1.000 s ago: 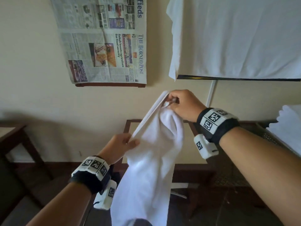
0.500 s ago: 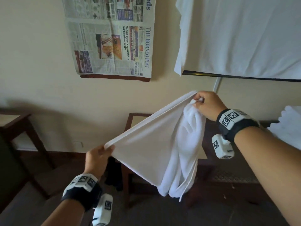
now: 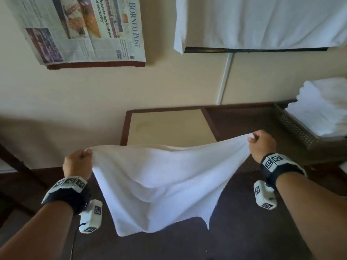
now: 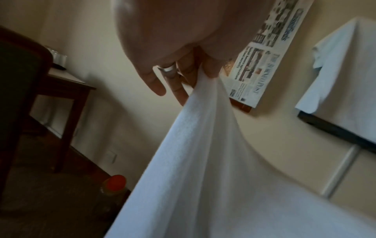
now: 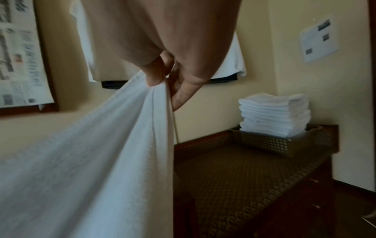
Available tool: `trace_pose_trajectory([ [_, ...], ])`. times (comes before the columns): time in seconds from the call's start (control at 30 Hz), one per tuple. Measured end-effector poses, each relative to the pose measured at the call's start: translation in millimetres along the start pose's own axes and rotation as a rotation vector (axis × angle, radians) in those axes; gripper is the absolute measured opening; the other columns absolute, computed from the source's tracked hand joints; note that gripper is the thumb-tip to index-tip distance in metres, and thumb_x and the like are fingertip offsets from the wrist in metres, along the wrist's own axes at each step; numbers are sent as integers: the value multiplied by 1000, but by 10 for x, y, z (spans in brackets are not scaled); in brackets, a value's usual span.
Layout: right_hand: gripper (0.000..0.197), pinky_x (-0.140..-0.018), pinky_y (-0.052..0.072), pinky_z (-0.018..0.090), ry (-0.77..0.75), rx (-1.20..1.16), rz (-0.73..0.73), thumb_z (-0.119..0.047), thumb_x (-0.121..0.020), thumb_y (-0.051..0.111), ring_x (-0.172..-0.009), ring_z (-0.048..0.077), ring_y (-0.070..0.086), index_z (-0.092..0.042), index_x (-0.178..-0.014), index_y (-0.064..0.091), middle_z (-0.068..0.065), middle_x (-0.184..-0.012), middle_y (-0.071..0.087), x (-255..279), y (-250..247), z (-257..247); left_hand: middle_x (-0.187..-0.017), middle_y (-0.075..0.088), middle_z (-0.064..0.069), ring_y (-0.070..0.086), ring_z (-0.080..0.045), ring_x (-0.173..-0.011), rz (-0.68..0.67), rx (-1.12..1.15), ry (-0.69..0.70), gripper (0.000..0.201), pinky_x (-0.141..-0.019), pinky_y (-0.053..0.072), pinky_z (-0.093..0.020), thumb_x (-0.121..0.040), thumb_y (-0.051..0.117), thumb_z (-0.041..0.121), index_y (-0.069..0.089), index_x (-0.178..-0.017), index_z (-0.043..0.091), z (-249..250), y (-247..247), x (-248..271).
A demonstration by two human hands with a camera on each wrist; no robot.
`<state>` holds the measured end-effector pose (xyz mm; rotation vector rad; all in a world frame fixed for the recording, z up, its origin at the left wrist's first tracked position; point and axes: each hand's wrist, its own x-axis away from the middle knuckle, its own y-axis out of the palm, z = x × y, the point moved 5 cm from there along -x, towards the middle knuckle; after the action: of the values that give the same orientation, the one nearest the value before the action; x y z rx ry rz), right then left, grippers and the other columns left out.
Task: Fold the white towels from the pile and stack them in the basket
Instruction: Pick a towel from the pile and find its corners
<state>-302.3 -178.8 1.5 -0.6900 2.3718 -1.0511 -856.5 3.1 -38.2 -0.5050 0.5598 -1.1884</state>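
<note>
A white towel point(image 3: 159, 184) hangs spread out in the air between my two hands, its lower edge loose. My left hand point(image 3: 78, 162) pinches its left top corner; in the left wrist view the fingers point(image 4: 183, 80) clamp the bunched cloth point(image 4: 199, 145). My right hand point(image 3: 261, 143) pinches the right top corner, and the right wrist view shows the thumb and fingers point(image 5: 156, 75) gripping the towel point(image 5: 101, 153). A brown perforated basket point(image 3: 300, 132) stands at the right with a tall stack of folded white towels point(image 3: 323, 109) in it, also shown in the right wrist view as the stack point(image 5: 274, 114) in the basket point(image 5: 270, 143).
A dark woven-top table point(image 5: 244, 173) carries the basket. A small cream-topped side table point(image 3: 169, 126) stands by the wall behind the towel. A newspaper point(image 3: 84, 29) and a white cloth point(image 3: 262, 21) hang on the wall. A wooden table point(image 4: 61, 90) and an orange-capped bottle point(image 4: 114, 185) are at the left.
My hands have moved apart and lower, the left hand sliding out to the towel's left corner. The towel went from a bunched hanging fold to a spread sheet.
</note>
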Motion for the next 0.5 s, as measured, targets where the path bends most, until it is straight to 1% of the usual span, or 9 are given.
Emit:
trace_pose_trajectory([
  [0.1,28,-96,43,40,127,-1,22,-10,-98,52,-119,39,55,2,-123,58,25,-126,59,3,-65,221,-99,63,-36,57,-48,-88,50,-104,-74,40,-83,45,-49,-103,44,28,68,-94,-3,-131,-71,-66],
  [0.17,29,-96,44,41,206,-3,52,-11,-99,51,-119,39,55,0,-125,57,24,-128,58,-48,-159,310,-100,63,-37,59,-54,-92,97,-91,-100,44,-87,49,-54,-99,43,35,69,-97,0,-179,-103,-142],
  [0.2,29,-95,44,42,219,-4,65,-12,-99,51,-118,39,55,-1,-124,58,24,-128,58,-106,-190,343,-97,64,-35,60,-53,-90,117,-67,-99,47,-87,52,-56,-96,42,40,69,-96,3,-213,-107,-214],
  [0.27,28,-94,45,43,212,15,85,-15,-99,49,-115,41,56,0,-121,59,26,-125,58,-220,-255,324,-92,65,-31,61,-51,-86,154,-46,-75,53,-86,53,-61,-87,36,50,67,-91,7,-184,-109,-321],
  [0.3,29,-94,45,44,201,38,90,-15,-99,49,-114,42,56,2,-120,59,27,-124,58,-279,-274,298,-93,65,-31,60,-51,-87,145,-37,-92,53,-87,52,-61,-87,35,51,66,-91,8,-141,-88,-369],
  [0.37,33,-96,43,46,178,98,95,-17,-97,48,-112,44,54,6,-118,59,30,-123,55,-389,-294,236,-102,64,-32,59,-51,-95,112,-46,-98,49,-92,50,-59,-92,39,46,66,-99,6,-37,-25,-470],
  [0.4,34,-97,42,47,175,122,111,-18,-97,48,-111,45,52,6,-120,58,30,-125,53,-438,-303,214,-104,64,-31,59,-51,-97,107,-63,-102,48,-92,50,-59,-92,38,47,67,-101,9,-33,6,-538],
  [0.43,35,-96,42,48,203,122,115,-19,-97,48,-112,46,52,3,-122,56,28,-126,52,-473,-312,186,-102,63,-28,58,-51,-96,99,-84,-148,51,-91,50,-61,-88,34,51,66,-98,13,-33,21,-576],
  [0.5,34,-91,45,51,274,92,110,-24,-98,44,-110,46,55,-4,-125,51,25,-126,54,-513,-320,125,-101,60,-26,56,-53,-95,117,-111,-172,57,-86,50,-65,-80,27,58,66,-94,18,-88,98,-725],
])
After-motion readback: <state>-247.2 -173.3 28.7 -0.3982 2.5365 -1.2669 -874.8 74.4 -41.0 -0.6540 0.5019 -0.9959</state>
